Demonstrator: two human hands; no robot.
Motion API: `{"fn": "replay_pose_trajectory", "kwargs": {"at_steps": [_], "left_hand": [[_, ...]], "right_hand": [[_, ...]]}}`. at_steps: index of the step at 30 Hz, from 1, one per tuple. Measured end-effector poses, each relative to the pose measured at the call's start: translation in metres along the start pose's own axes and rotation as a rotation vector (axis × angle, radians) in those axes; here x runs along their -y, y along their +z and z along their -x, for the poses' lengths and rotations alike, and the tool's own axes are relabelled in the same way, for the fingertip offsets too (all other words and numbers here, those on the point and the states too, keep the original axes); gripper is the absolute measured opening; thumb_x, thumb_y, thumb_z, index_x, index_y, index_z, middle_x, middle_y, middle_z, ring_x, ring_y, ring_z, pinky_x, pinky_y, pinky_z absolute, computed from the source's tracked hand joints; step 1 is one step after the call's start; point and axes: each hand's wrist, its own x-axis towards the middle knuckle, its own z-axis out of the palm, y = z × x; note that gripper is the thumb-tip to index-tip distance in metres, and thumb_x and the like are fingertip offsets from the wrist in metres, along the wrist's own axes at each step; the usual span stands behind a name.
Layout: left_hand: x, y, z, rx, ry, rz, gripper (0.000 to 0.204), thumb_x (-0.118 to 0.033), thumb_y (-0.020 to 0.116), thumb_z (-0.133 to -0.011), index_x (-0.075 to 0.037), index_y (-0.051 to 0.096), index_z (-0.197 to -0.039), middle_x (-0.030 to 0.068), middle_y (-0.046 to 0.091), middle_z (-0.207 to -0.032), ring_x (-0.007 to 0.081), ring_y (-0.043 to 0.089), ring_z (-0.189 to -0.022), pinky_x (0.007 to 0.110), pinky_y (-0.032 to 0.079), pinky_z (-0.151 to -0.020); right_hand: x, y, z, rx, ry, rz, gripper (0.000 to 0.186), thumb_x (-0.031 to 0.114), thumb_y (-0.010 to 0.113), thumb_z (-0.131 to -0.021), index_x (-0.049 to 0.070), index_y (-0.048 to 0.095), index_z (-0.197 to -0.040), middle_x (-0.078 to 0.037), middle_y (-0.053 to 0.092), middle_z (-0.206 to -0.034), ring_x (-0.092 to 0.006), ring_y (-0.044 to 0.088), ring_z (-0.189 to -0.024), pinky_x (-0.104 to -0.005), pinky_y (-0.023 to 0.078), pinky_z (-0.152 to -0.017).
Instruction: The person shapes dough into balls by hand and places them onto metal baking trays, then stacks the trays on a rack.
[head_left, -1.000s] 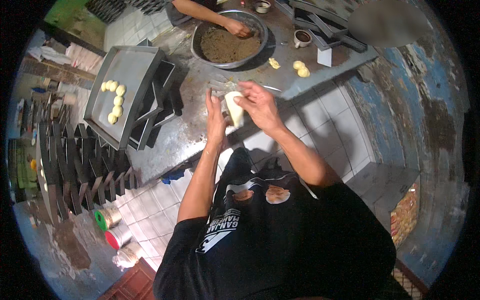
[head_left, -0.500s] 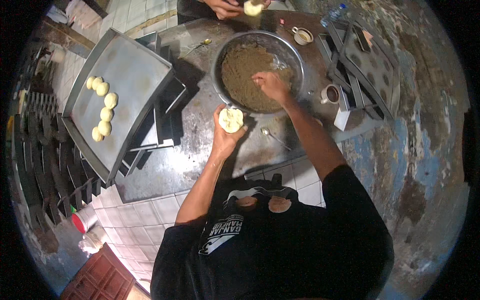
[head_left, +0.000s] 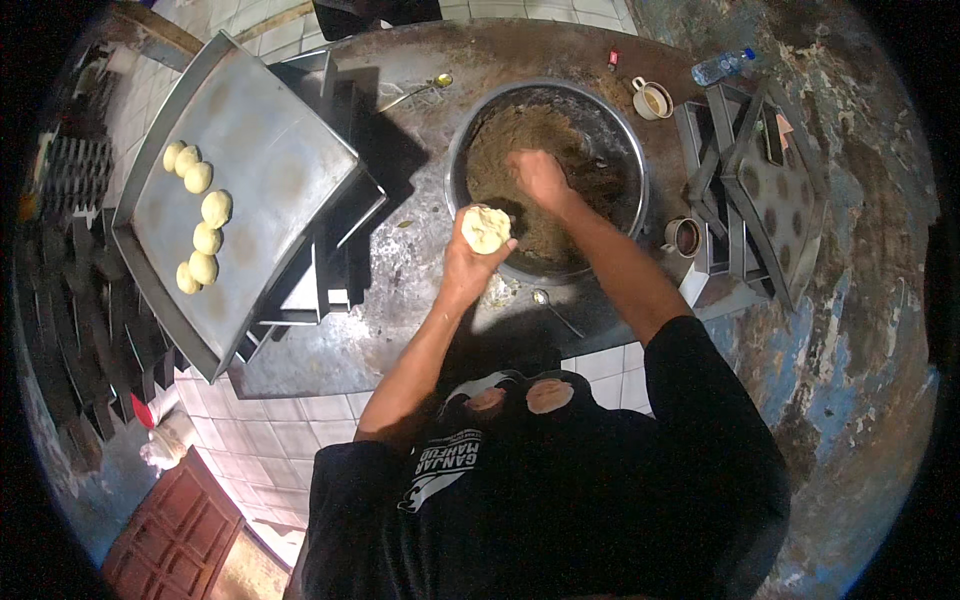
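My left hand (head_left: pixel 470 268) cups a flattened round of pale yellow dough (head_left: pixel 487 230), its dented, uneven face turned up, by the near left rim of a large metal bowl (head_left: pixel 640 215). Inside that bowl lies a dark brown, crumbly filling (head_left: pixel 500 140), with bare metal showing at the far right side. My right hand (head_left: pixel 543 178) reaches into the filling with its fingers curled together; the fingertips are partly hidden there. Pale yellow dough balls (head_left: pixel 216 209) sit in a bent row on a metal baking tray (head_left: pixel 270 130) at the left.
Stacked trays (head_left: pixel 780 200) stand at the right. Beside them are a cup of dark liquid (head_left: pixel 684 237), a cup of light brown liquid (head_left: pixel 652 98) and a plastic bottle (head_left: pixel 722 66). One spoon (head_left: pixel 556 312) lies near the table's front edge, another (head_left: pixel 418 92) beyond the left tray.
The view has shifted, so the bowl appears farther right. Another person's hands with dough have left the far edge. My right hand remains in the filling, my left still holds the dough.
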Motion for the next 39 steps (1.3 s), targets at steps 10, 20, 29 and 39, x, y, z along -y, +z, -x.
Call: {"fn": "replay_pose_trajectory", "kwargs": {"at_steps": [10, 20, 29, 39], "left_hand": [[-0.025, 0.018, 0.019, -0.145, 0.159, -0.482, 0.057, -0.014, 0.086, -0.076, -0.004, 0.051, -0.120, 0.0199, 0.070, -0.102, 0.0375, 0.070, -0.096, 0.042, 0.054, -0.080], [-0.027, 0.097, 0.115, 0.118, 0.276, -0.086, 0.073, -0.013, 0.090, -0.071, -0.004, 0.045, -0.127, 0.0096, 0.067, -0.105, 0.0173, 0.063, -0.099, 0.034, 0.052, -0.086], [-0.043, 0.101, 0.187, -0.125, 0.484, -0.629, 0.042, -0.027, 0.067, -0.093, 0.000, 0.065, -0.125, 0.0159, 0.068, -0.115, 0.0243, 0.064, -0.106, 0.033, 0.050, -0.088], [-0.078, 0.038, 0.234, 0.046, 0.243, -0.592, 0.073, -0.039, 0.070, -0.092, -0.001, 0.042, -0.148, 0.0123, 0.068, -0.114, 0.0183, 0.064, -0.100, 0.033, 0.051, -0.089]], "right_hand": [[0.102, -0.079, 0.159, -0.248, -0.121, -0.609, 0.043, 0.002, 0.050, -0.094, -0.003, 0.046, -0.137, -0.025, 0.057, -0.134, -0.0369, 0.058, -0.124, -0.0436, 0.046, -0.108], [0.075, -0.085, 0.275, -0.235, 0.230, -1.401, 0.057, 0.010, 0.066, -0.094, -0.008, 0.040, -0.141, -0.011, 0.070, -0.103, -0.0191, 0.069, -0.090, -0.0330, 0.055, -0.082], [0.107, -0.068, 0.348, -0.623, -0.019, -1.047, 0.048, 0.010, 0.081, -0.081, -0.001, 0.057, -0.121, -0.004, 0.065, -0.096, -0.0164, 0.063, -0.092, -0.0307, 0.053, -0.081], [0.174, -0.111, 0.335, 0.013, -0.308, -0.843, 0.054, -0.002, 0.066, -0.088, 0.001, 0.048, -0.138, -0.013, 0.069, -0.108, -0.0191, 0.068, -0.098, -0.0333, 0.056, -0.085]]}}
